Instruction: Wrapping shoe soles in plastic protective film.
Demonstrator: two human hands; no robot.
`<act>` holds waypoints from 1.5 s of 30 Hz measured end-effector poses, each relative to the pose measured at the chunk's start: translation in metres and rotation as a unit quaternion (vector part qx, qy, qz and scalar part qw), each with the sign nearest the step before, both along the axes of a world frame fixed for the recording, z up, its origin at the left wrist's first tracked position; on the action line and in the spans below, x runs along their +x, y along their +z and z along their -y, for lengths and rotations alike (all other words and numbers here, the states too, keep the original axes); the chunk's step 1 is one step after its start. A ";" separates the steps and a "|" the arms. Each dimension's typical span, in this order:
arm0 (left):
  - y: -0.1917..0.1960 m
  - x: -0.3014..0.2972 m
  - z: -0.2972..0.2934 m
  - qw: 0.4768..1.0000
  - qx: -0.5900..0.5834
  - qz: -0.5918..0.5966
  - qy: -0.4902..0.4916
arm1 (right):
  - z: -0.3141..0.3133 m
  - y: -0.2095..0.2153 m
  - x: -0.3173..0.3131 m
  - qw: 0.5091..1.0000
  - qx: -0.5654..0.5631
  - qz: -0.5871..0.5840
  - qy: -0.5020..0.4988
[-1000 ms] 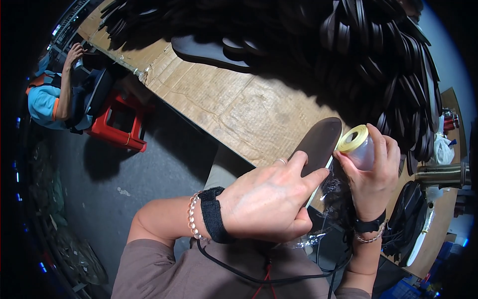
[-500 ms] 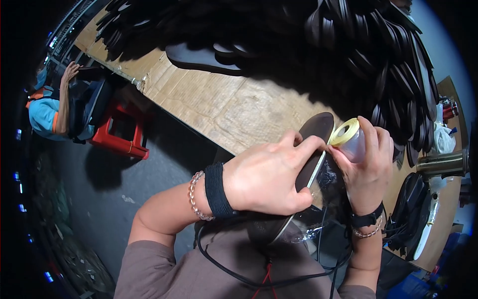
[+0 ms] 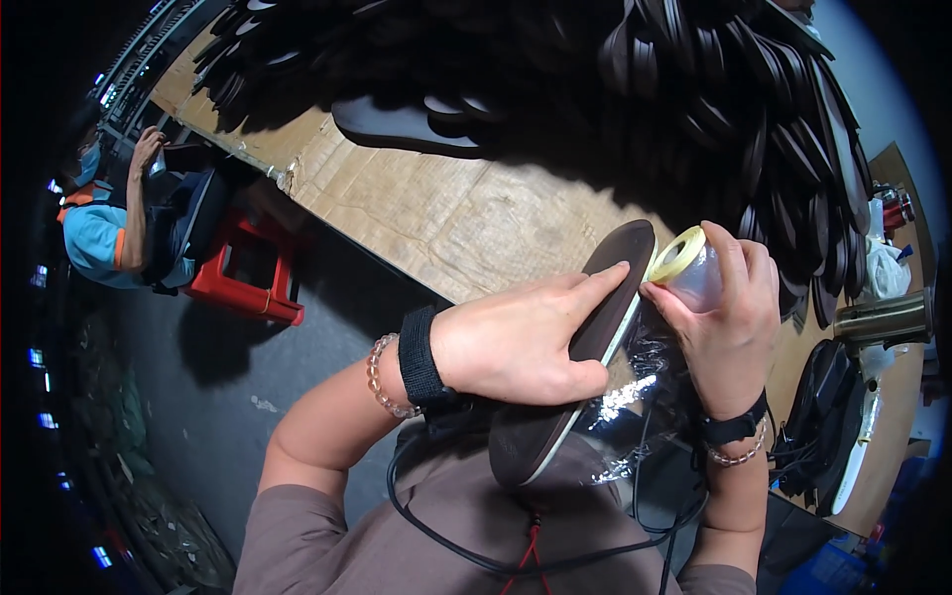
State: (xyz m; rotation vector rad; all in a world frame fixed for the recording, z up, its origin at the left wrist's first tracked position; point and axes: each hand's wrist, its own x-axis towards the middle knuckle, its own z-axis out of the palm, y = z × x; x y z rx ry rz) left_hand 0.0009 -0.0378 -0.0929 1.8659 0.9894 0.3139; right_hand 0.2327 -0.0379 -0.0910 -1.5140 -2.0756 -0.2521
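A dark brown shoe sole with a pale edge stands tilted in front of me. My left hand is closed on it, index finger stretched along its brown face and thumb at the pale edge. Beside the sole's upper end, my right hand grips a roll of clear film with a yellow rim. The right thumb and fingertips are close to the sole's edge. Shiny transparent film spreads along the sole's right side, below the roll. The sole's far face is hidden.
A large heap of dark soles covers the table's far side; one sole lies at its edge on the cardboard surface. At right stand a metal cylinder and black items. Another person sits left, near a red stool.
The left hand has shifted down and left, its index finger straightening along the sole. More of the sole's face shows. The roll has tilted slightly. The other person's hand has moved a little.
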 end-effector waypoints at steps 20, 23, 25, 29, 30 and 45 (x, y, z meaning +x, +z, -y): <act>0.000 0.006 -0.021 0.992 -0.120 -0.012 0.030 | 0.000 0.007 -0.004 1.000 -0.016 -0.005 0.020; 0.003 0.009 -0.029 0.993 -0.108 -0.019 0.041 | 0.000 0.006 -0.005 1.000 -0.018 -0.011 0.018; 0.000 0.012 -0.034 0.995 -0.088 -0.027 0.043 | 0.001 0.007 -0.006 1.000 -0.018 -0.010 0.016; -0.003 0.015 -0.042 0.994 -0.088 -0.050 0.052 | 0.002 0.005 -0.006 1.000 -0.015 -0.008 0.012; -0.002 0.016 -0.042 0.993 -0.097 -0.050 0.049 | 0.001 0.005 -0.006 1.000 -0.016 -0.008 0.011; -0.007 0.018 -0.042 0.990 -0.135 -0.029 0.030 | 0.000 0.005 -0.004 1.000 -0.009 0.005 0.016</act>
